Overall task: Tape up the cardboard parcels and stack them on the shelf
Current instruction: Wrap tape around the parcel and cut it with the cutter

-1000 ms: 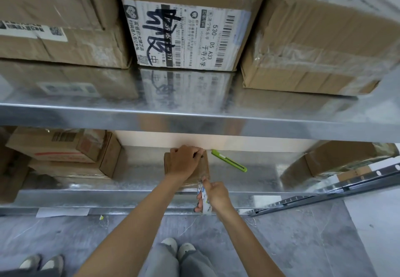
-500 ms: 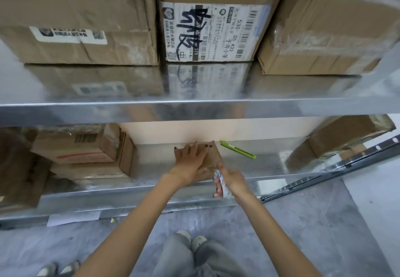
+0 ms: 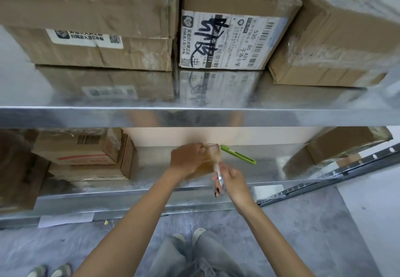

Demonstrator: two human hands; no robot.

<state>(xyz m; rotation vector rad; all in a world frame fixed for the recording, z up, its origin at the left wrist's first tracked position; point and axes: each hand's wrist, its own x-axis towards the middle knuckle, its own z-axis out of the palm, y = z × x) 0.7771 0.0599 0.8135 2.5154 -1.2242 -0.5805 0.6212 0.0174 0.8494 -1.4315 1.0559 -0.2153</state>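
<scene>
2 hands at lower shelf (image 3: 151,168): left hand (image 3: 187,159) curled over small parcel (image 3: 213,157) toward back edge, right hand (image 3: 232,182) gripping tape roll (image 3: 219,177) near front edge, tape running up to parcel; green cutter (image 3: 238,155) just right of parcel

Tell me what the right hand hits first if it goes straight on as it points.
Probably the small parcel that the left hand grips on the lower shelf; the right hand, holding a tape roll, points at its near side. Depth is unclear.
</scene>
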